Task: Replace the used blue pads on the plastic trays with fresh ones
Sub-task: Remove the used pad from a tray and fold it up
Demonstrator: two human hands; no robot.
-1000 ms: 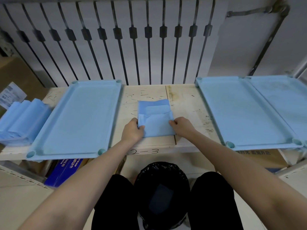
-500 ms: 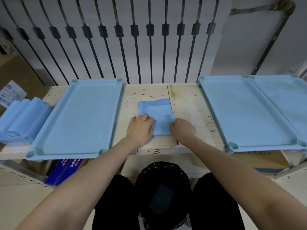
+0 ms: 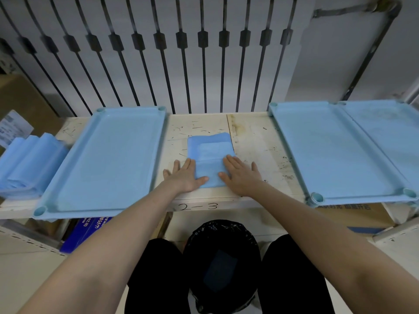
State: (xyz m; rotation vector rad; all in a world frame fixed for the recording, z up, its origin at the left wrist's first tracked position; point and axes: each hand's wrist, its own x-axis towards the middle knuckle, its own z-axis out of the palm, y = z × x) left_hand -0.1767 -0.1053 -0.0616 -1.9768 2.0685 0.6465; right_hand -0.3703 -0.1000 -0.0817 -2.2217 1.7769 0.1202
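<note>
Flat between both, folded blue pad, left hand, right hand, fingers spread, pressing its edges.

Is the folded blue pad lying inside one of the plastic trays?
No, the folded blue pad lies on the shelf between the left tray and middle tray, under the flat left hand and right hand.

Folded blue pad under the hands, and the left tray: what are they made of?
Folded blue pad: probably thin non-woven or paper sheet, matte; soft creases. Light blue rectangular tray on the left: looks moulded plastic, smooth faint sheen; raised rim, round corner sockets.
</note>
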